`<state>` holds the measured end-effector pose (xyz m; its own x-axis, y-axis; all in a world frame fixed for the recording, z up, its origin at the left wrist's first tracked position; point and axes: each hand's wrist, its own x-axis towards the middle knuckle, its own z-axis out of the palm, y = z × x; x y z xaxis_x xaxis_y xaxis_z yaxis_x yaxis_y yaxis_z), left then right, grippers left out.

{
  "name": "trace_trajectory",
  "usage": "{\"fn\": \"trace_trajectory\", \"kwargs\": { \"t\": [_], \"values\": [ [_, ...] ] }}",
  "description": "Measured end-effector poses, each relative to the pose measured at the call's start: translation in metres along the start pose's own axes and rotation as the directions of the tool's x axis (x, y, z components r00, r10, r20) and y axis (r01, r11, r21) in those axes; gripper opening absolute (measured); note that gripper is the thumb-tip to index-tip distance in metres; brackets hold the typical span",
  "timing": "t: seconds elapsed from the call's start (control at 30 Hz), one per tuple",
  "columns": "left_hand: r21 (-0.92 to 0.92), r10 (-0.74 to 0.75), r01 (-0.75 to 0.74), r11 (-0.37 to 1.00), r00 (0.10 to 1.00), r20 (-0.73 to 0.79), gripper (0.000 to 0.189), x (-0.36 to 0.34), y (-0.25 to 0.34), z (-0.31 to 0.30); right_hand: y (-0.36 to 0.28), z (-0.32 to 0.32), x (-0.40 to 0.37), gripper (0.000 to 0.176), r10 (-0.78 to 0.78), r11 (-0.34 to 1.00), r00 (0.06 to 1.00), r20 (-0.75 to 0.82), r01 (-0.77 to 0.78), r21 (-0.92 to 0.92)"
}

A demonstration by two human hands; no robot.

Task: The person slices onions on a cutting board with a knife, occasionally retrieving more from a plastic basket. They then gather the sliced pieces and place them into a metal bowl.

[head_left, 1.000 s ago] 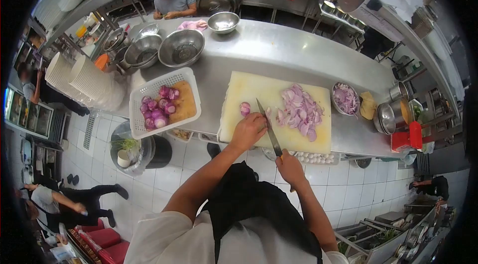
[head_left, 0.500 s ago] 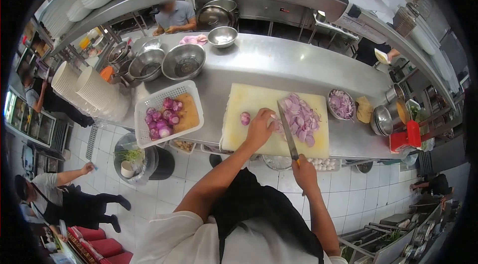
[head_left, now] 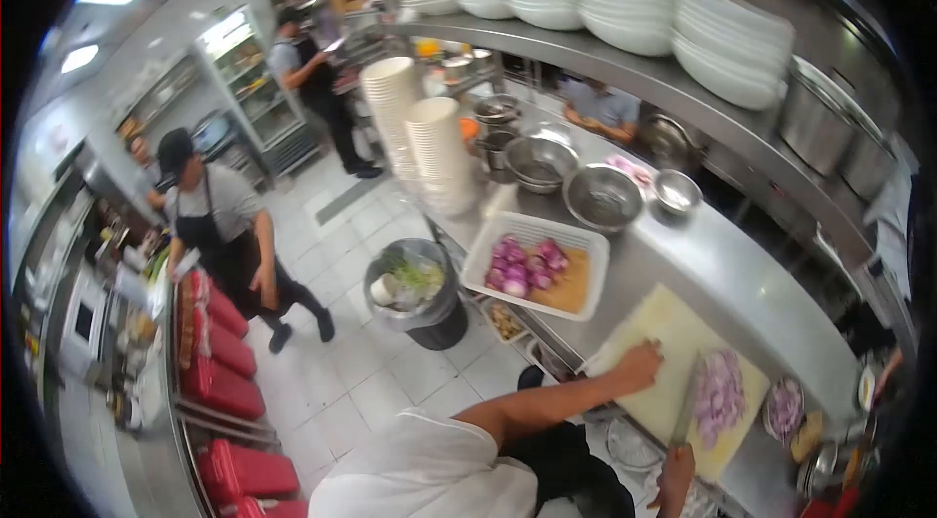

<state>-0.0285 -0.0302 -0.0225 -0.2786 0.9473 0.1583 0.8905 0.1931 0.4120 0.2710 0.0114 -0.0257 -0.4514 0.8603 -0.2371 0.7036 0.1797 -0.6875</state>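
Slicing looks to be in hand: the left hand [head_left: 639, 363] rests curled on the pale yellow plastic cutting board [head_left: 673, 323], whether over an onion piece I cannot tell. The right hand [head_left: 676, 479] grips the long steel knife [head_left: 686, 406] beside the heap of sliced purple onion [head_left: 720, 396]. The next cut likely calls for eyes on the blade and a fresh onion from the white slotted plastic basket [head_left: 532, 223].

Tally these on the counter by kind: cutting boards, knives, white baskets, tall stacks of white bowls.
cutting board: 1
knife: 1
white basket: 1
tall stacks of white bowls: 2
Total: 5
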Motion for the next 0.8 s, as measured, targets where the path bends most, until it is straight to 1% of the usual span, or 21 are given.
{"fn": "trace_trajectory", "kwargs": {
  "t": [0.03, 0.1, 0.17, 0.2, 0.3, 0.37, 0.43, 0.5, 0.53, 0.6, 0.63, 0.67, 0.7, 0.73, 0.77, 0.8],
  "values": [
    [-0.051, -0.034, 0.034, 0.998, 0.999, 0.006, 0.039, -0.005, 0.01, -0.008, 0.01, 0.007, 0.002, 0.02, -0.09, 0.99, 0.995, -0.045, 0.084, -0.116],
    [-0.089, -0.018, 0.015, 0.996, 0.999, -0.034, 0.037, -0.012, 0.016, -0.016, 0.025, 0.013, 0.006, 0.023, -0.261, 0.915, 0.957, -0.129, 0.203, -0.35],
    [-0.118, 0.017, -0.022, 0.993, 0.999, -0.048, 0.035, -0.014, 0.018, -0.009, -0.001, 0.008, -0.013, 0.035, -0.199, 0.932, 0.98, -0.006, 0.187, -0.31],
    [-0.099, 0.041, -0.05, 0.994, 0.996, -0.085, 0.032, -0.016, 0.017, -0.005, -0.011, 0.007, -0.027, 0.041, -0.16, 0.941, 0.986, 0.053, 0.168, -0.292],
    [-0.106, 0.077, -0.087, 0.991, 0.992, -0.102, 0.032, -0.017, 0.016, -0.006, -0.01, 0.023, -0.039, 0.035, -0.338, 0.92, 0.941, 0.004, 0.332, -0.211],
    [-0.115, 0.082, -0.092, 0.989, 0.993, -0.087, 0.032, -0.015, 0.019, -0.004, -0.004, 0.022, -0.038, 0.034, -0.141, 0.986, 0.986, 0.085, 0.148, -0.082],
    [-0.12, 0.094, -0.104, 0.987, 0.992, -0.082, 0.034, -0.009, 0.019, 0.0, -0.004, 0.022, -0.033, 0.033, 0.036, 0.998, 0.981, 0.19, -0.044, 0.035],
    [-0.128, 0.112, -0.121, 0.984, 0.991, -0.075, 0.037, -0.006, 0.024, 0.002, -0.005, 0.019, -0.035, 0.03, 0.046, 0.986, 0.985, 0.167, -0.072, 0.148],
    [-0.15, 0.11, -0.125, 0.981, 0.988, -0.108, 0.036, -0.007, 0.025, 0.002, -0.006, 0.018, -0.037, 0.029, 0.056, 0.975, 0.986, 0.157, -0.087, 0.204],
    [-0.207, 0.114, -0.146, 0.967, 0.981, -0.16, 0.036, -0.012, 0.037, -0.003, -0.013, 0.022, -0.033, 0.024, -0.054, 0.994, 0.998, 0.033, 0.051, 0.096],
    [-0.117, 0.217, -0.258, 0.959, 0.936, -0.278, 0.037, -0.01, 0.03, 0.009, -0.013, 0.023, -0.034, 0.023, -0.089, 0.995, 0.995, -0.036, 0.09, 0.033],
    [-0.039, 0.335, -0.376, 0.926, 0.865, -0.373, 0.039, -0.006, 0.031, 0.027, -0.01, 0.028, -0.037, 0.027, -0.249, 0.968, 0.956, -0.158, 0.238, -0.082],
    [-0.086, 0.416, -0.432, 0.898, 0.896, -0.154, 0.043, -0.006, 0.038, 0.005, -0.009, 0.028, -0.042, 0.032, -0.387, 0.915, 0.886, -0.257, 0.333, -0.228],
    [0.002, 0.472, -0.48, 0.877, 0.862, -0.186, 0.049, -0.015, 0.047, -0.007, -0.03, 0.016, -0.05, 0.035, -0.242, 0.961, 0.946, -0.216, 0.203, -0.187],
    [-0.086, 0.563, -0.57, 0.817, 0.821, -0.096, 0.054, -0.018, 0.051, -0.023, -0.051, 0.005, -0.056, 0.032, -0.106, 0.957, 0.981, -0.164, 0.055, -0.285],
    [-0.08, 0.599, -0.606, 0.791, 0.795, -0.095, 0.057, -0.025, 0.059, -0.034, -0.063, -0.003, -0.06, 0.03, -0.122, 0.946, 0.973, -0.194, 0.055, -0.318]
  ]
}}
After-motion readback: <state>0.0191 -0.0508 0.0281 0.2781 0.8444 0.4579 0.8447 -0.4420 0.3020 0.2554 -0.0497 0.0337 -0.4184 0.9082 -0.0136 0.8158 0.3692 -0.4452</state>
